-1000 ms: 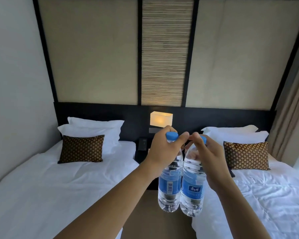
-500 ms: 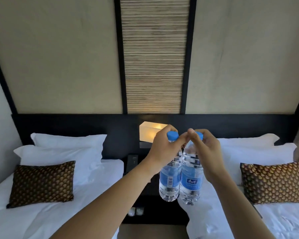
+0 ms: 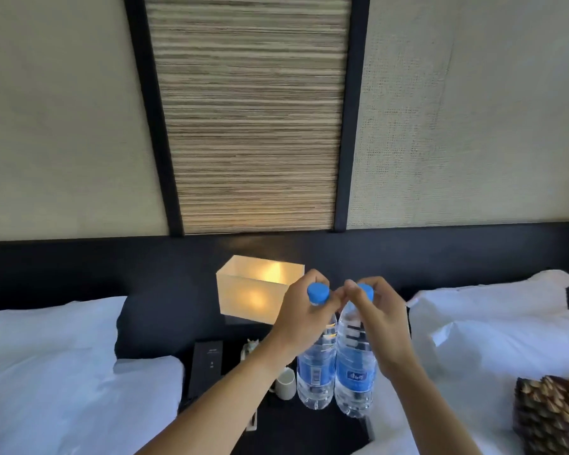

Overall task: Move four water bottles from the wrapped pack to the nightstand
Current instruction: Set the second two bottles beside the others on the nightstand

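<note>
Two clear water bottles with blue caps and blue labels hang upright, side by side and touching. My left hand [image 3: 301, 318] grips the neck of the left bottle [image 3: 316, 372]. My right hand [image 3: 380, 318] grips the neck of the right bottle [image 3: 355, 377]. Both bottles hover just above the dark nightstand [image 3: 309, 428] between the two beds. The wrapped pack is out of view.
A lit box lamp [image 3: 255, 290] sits on the dark headboard above the nightstand. A black panel [image 3: 206, 366], a white cup [image 3: 285, 385] and a small figurine [image 3: 250, 346] stand on the nightstand's left side. White pillows [image 3: 46, 336] flank it; a patterned cushion [image 3: 552, 412] lies right.
I have come closer to the nightstand, which now fills the lower middle of the view. Both bottles have moved forward and down over it, still held by their necks.
</note>
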